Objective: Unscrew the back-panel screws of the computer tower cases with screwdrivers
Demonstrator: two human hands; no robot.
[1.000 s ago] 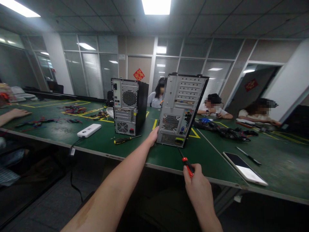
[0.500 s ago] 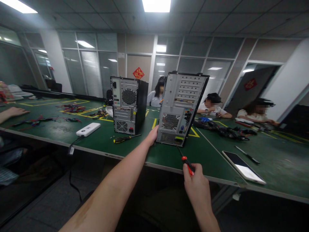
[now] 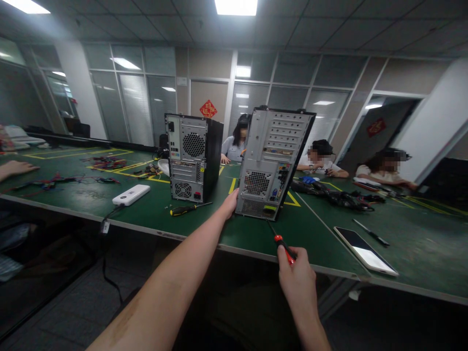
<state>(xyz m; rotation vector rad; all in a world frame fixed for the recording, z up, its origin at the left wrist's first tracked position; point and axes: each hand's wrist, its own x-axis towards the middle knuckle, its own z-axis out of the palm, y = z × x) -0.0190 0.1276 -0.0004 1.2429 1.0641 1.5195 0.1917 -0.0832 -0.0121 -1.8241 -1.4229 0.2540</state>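
Observation:
A grey computer tower (image 3: 272,161) stands upright on the green table (image 3: 314,243), its rear panel facing me. My left hand (image 3: 230,203) reaches out and rests against the tower's lower left edge; its fingers are mostly hidden behind the case. My right hand (image 3: 297,275) is closed round a red-handled screwdriver (image 3: 281,242), whose shaft points at the tower's bottom rear edge. A second, black tower (image 3: 192,158) stands just to the left.
A yellow-and-black screwdriver (image 3: 185,209) lies before the black tower. A white box (image 3: 130,195) with a cable sits further left. A phone (image 3: 364,251) and a dark tool (image 3: 370,232) lie at the right. Cables (image 3: 338,197) clutter the table's far side, where three people sit.
The view has drifted slightly, so everything sits a little higher and further left. Both hands hold the same positions relative to the grey tower.

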